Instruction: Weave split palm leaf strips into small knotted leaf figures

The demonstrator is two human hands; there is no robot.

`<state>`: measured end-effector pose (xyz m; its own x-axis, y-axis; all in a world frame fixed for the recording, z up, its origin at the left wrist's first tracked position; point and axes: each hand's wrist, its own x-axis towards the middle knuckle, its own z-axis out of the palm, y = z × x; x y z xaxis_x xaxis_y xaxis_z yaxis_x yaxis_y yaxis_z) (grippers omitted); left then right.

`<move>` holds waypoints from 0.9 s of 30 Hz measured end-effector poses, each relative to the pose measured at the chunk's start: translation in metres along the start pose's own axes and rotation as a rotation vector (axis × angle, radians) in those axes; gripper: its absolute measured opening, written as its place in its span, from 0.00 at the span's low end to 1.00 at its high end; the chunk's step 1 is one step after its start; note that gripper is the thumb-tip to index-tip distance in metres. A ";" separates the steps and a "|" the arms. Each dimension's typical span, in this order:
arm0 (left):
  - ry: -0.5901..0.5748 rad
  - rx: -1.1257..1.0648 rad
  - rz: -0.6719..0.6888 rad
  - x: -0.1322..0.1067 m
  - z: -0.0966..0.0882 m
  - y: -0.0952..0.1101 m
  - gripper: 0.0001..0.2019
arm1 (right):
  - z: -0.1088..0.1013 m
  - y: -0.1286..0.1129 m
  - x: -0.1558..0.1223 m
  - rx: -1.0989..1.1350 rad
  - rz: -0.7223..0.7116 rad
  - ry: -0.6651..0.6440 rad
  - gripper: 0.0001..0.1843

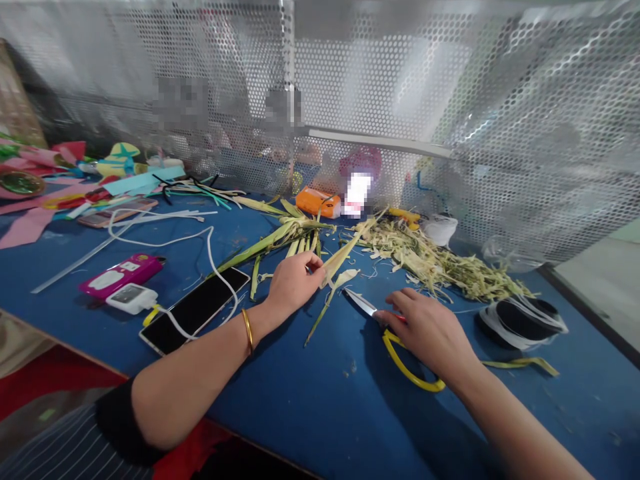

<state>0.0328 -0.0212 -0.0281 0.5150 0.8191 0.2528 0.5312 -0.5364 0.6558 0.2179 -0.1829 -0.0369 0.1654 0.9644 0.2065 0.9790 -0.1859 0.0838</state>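
Observation:
My left hand (pixel 296 283), with a gold bangle at the wrist, pinches a pale dried leaf strip (pixel 345 252) that points up and away to the right. A smaller split piece of leaf (pixel 327 308) lies just beside those fingers. Pressed around the pivot of a pair of scissors (pixel 413 375) with yellow handles is my right hand (pixel 425 327); its blades are closed and point to the upper left. Beyond my left hand spreads a bunch of green-yellow leaves (pixel 273 239). A heap of shredded leaf trimmings (pixel 430 260) lies beyond my right hand.
A black phone (pixel 193 313), a purple power strip (pixel 120 275) with a white charger (pixel 131 298) and cable lie at left. An orange packet (pixel 319 202) and a lit phone (pixel 358 193) stand by the perforated screen (pixel 380 87). A black spool (pixel 520 323) is at right.

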 end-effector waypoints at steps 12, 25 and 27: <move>-0.081 0.314 0.192 -0.004 0.008 -0.003 0.08 | 0.000 -0.011 0.001 0.001 -0.073 -0.017 0.12; -0.166 0.211 0.062 -0.010 0.008 0.002 0.07 | 0.008 -0.009 0.002 0.058 -0.102 0.087 0.11; -0.175 0.111 0.083 -0.013 0.008 0.007 0.07 | 0.006 -0.009 0.001 0.083 -0.101 0.197 0.12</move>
<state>0.0345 -0.0373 -0.0325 0.6638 0.7287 0.1686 0.5483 -0.6273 0.5530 0.2096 -0.1788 -0.0438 0.0473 0.9204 0.3880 0.9972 -0.0658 0.0345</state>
